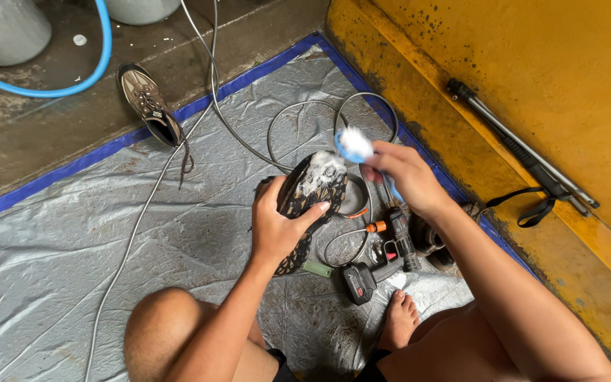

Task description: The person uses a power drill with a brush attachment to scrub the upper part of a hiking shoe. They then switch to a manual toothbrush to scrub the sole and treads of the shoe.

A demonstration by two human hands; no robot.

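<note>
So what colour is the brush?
The brush is blue with white soapy bristles, held in the right hand; the head view shows it.

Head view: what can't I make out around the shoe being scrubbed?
- Shoe upper: head view, hidden; it faces away, sole up, and the left hand covers part.
- Brush bristles: motion-blurred, foam on them.
- Brush handle: hidden inside the right hand.
- Grey containers: cut off by the top edge.
</note>
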